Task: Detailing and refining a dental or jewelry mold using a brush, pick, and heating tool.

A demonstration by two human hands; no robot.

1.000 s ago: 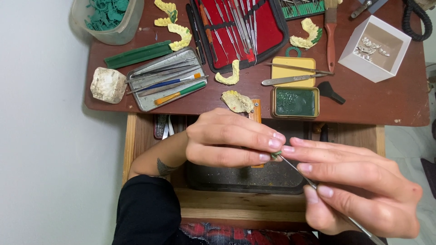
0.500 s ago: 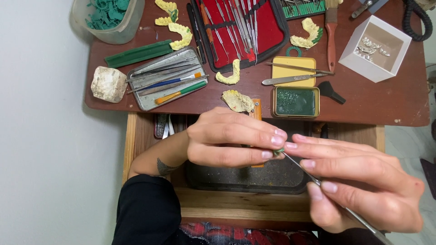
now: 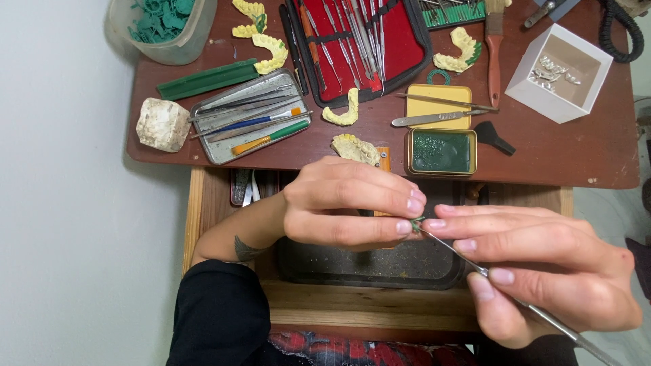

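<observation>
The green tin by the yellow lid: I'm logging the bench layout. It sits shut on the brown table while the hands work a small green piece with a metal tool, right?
Not shut. The head view shows the tin open, green wax showing, its yellow lid lying beside it. The rest holds.

We are looking down on a dark brown tabletop [image 3: 576,156] bearing a red instrument case [image 3: 363,47] near its far middle. Left of the case are lying a grey metal tray [image 3: 249,125], a green bar [image 3: 207,79], a white plaster lump [image 3: 162,125] and a clear tub [image 3: 166,30]. Right of the case are sitting a yellow tin [image 3: 439,132] and a white box [image 3: 559,71], with yellow dental casts [image 3: 342,110] scattered just around the case.
</observation>
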